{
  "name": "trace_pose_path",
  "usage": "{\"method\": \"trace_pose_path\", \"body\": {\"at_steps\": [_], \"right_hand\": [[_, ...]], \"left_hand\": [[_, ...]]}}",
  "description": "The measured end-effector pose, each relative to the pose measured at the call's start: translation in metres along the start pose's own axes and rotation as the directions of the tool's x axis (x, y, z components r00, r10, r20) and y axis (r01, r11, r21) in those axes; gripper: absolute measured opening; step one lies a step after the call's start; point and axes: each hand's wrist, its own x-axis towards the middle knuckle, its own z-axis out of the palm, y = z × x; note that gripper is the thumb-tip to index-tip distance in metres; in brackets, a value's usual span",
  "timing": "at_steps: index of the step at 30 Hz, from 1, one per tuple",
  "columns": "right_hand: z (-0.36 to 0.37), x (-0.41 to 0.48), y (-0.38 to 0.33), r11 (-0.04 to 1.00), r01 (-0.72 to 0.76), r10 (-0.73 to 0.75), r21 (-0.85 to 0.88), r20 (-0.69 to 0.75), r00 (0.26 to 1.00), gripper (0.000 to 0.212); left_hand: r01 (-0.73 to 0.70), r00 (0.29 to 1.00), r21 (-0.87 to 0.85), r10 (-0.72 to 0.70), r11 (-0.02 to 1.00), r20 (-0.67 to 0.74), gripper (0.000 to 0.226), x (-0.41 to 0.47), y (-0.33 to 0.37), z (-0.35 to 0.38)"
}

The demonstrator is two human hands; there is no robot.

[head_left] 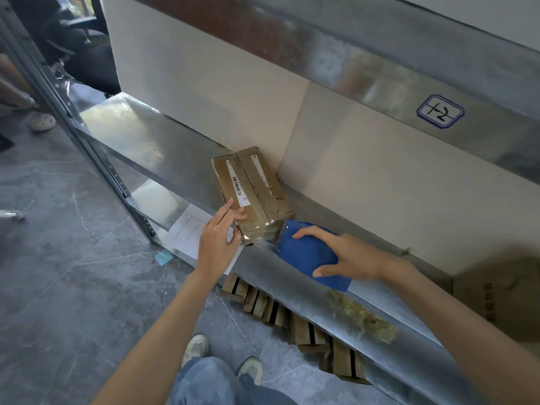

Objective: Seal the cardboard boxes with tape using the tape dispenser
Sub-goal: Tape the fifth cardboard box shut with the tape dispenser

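Observation:
A small brown cardboard box [253,188] with white barcode labels lies on the metal shelf [163,147], its near end wrapped in shiny clear tape. My left hand [217,235] rests on the box's near left corner with straight fingers on top. My right hand [347,254] grips the blue tape dispenser [305,252], whose front end meets the box's near end, where a strip of clear tape runs onto the cardboard.
A large pale carton [336,159] stands behind the box on the shelf. A crumpled tape wad [361,317] lies on the shelf edge at right, beside a brown carton [496,293]. Flat cardboard pieces [292,314] and a white paper sheet [190,229] lie below. Grey floor at left.

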Motion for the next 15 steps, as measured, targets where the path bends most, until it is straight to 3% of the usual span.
{"method": "trace_pose_path", "body": {"at_steps": [7,15], "right_hand": [[-0.002,0.008,-0.004,0.999,0.002,-0.003,0.04,0.025,1.0,0.063],[-0.006,0.012,-0.004,0.999,0.022,-0.022,-0.042,-0.001,1.0,0.062]], "left_hand": [[-0.055,0.997,0.022,0.053,0.998,0.064,0.035,0.0,0.001,-0.01],[-0.091,0.988,0.005,0.09,0.996,0.129,0.036,0.002,-0.001,-0.016]]}}
